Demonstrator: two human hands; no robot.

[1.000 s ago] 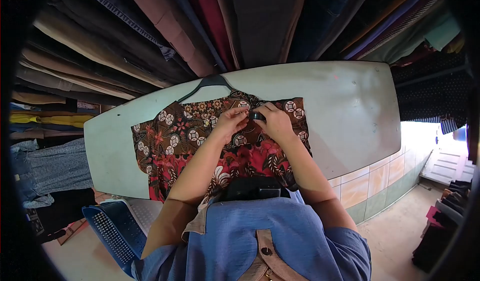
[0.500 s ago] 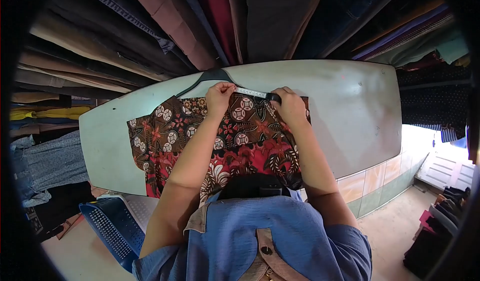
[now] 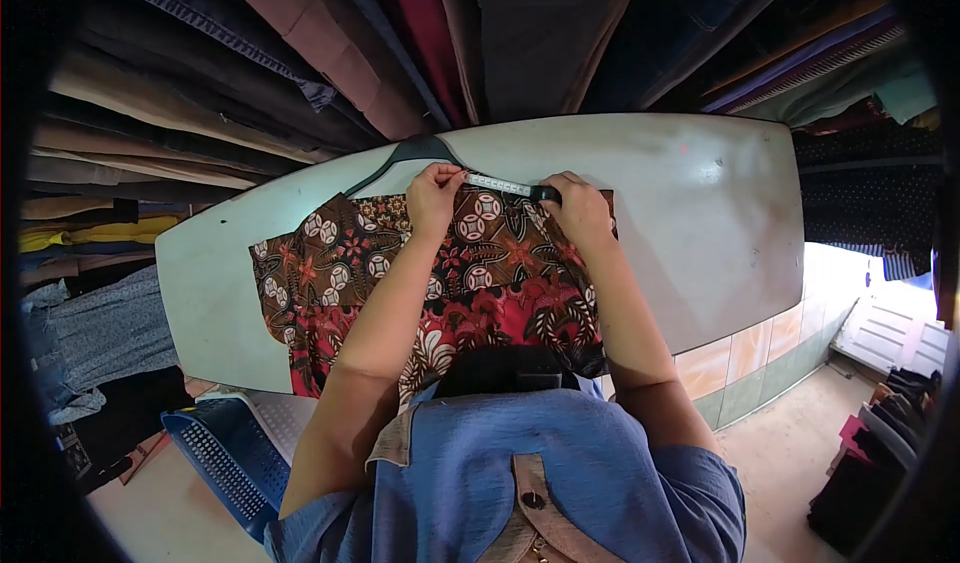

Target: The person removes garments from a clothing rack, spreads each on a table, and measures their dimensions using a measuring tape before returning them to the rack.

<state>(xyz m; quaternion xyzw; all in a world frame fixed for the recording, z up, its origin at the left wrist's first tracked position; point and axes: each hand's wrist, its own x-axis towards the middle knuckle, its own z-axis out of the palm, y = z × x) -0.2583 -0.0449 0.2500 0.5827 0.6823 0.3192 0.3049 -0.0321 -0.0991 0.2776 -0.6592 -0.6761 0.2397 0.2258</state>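
Note:
A brown, black and red batik-patterned shirt (image 3: 515, 253) lies on a pale board-like tabletop (image 3: 690, 213), with a dark hanger (image 3: 420, 151) at its collar. My left hand (image 3: 432, 201) pinches the free end of a white measuring tape (image 3: 497, 185) near the collar. From there the tape runs to the right along the shirt's upper edge, over the shoulder. Its black case (image 3: 545, 194) sits in my right hand (image 3: 580, 208), whose fingers are closed round it by the right shoulder seam. Both forearms cover parts of the shirt, and its lower part is hidden by my body.
Hanging trousers (image 3: 530, 43) line the far side of the table. Folded clothes (image 3: 100, 313) are stacked at the left, with a blue plastic basket (image 3: 225, 453) below. Dark garments (image 3: 865, 203) hang at the right; a clothes pile (image 3: 870, 473) sits on the floor.
The view has shifted slightly, so the shirt and hands appear a little further left. Both hands keep the same hold, with the tape still stretched between them.

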